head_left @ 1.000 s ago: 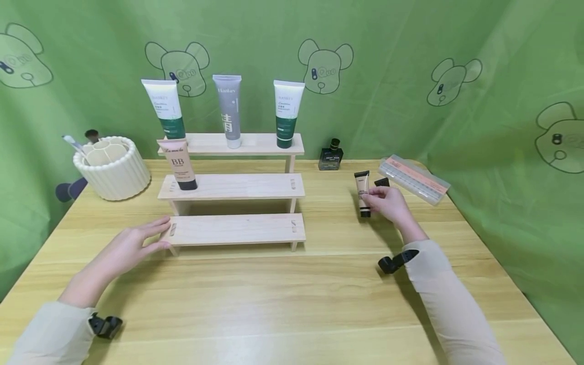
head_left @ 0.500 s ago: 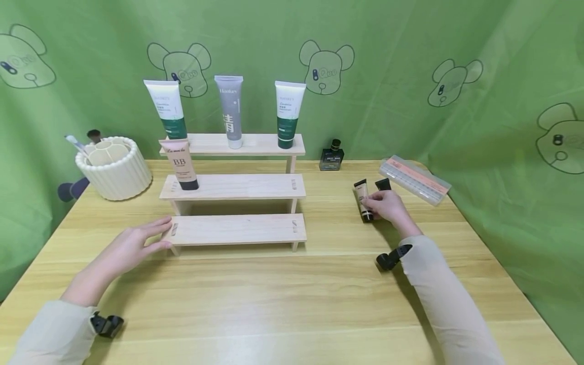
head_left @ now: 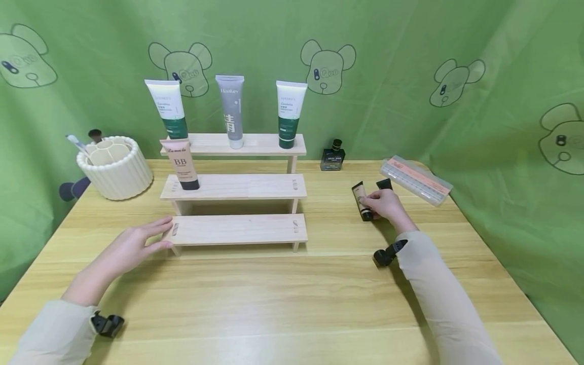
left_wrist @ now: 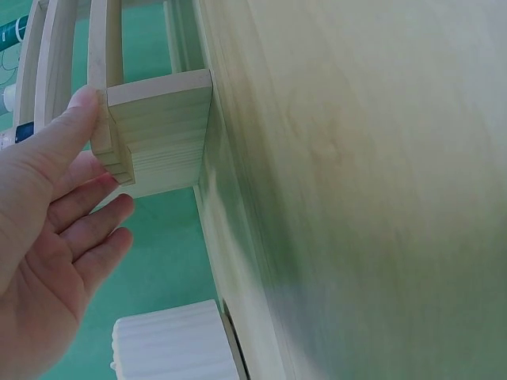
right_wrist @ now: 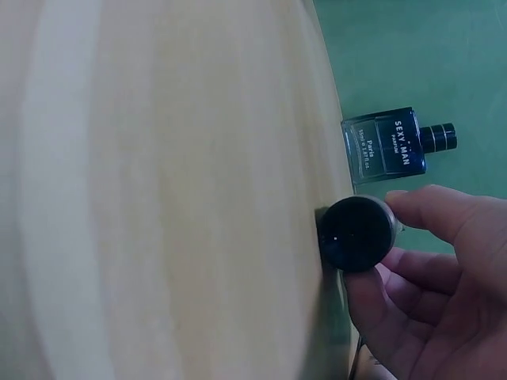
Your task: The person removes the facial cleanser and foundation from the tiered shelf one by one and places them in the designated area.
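Note:
A three-tier wooden stand (head_left: 237,229) has its lowest board gripped at the left end by my left hand (head_left: 132,247). In the left wrist view the thumb lies against the board (left_wrist: 101,47), with the fingers around its end. Toward the right of the table, my right hand (head_left: 387,204) pinches a small beige cosmetic tube (head_left: 359,192) with a black cap, tilted and close over the table. The right wrist view looks onto the round end of that cap (right_wrist: 356,235), thumb and forefinger around the tube. Just behind this hand lies a black-ended item (head_left: 384,184), partly hidden.
White-and-green tubes (head_left: 290,114) and a grey tube (head_left: 231,111) stand on the top tier, a pink BB tube (head_left: 181,162) on the middle one. A perfume bottle (head_left: 332,156), a clear flat case (head_left: 417,180) and a ribbed brush holder (head_left: 116,170) surround the stand.
The beige tube has gone from nearly upright to tilted, lower toward the table, and the right hand has shifted slightly left with it. The left hand keeps its place on the stand.

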Demonstrator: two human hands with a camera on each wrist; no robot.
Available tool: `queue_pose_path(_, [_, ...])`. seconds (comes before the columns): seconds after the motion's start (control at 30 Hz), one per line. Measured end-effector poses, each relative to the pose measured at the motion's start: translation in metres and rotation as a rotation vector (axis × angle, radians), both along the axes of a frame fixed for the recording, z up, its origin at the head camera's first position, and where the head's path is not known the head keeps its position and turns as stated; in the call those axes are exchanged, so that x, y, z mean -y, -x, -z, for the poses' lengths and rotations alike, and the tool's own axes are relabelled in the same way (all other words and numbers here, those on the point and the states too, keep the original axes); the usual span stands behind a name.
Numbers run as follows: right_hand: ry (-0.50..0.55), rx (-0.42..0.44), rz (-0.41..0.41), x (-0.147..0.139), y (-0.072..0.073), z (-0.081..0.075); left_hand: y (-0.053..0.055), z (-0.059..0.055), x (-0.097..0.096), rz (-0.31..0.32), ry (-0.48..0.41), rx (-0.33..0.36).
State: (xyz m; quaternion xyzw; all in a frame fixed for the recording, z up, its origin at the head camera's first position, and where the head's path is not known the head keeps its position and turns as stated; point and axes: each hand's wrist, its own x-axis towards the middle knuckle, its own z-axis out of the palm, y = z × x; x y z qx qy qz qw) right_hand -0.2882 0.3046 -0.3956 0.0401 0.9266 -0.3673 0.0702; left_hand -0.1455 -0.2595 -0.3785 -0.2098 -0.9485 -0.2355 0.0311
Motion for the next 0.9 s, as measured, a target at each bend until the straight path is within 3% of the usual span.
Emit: queue_pose_path(0.9, [-0.015, 0.080, -0.008, -0.0024, 0.0003, -0.0080, 0.0008, 0.0008, 0.0013, 0.001, -0.002, -0.001])
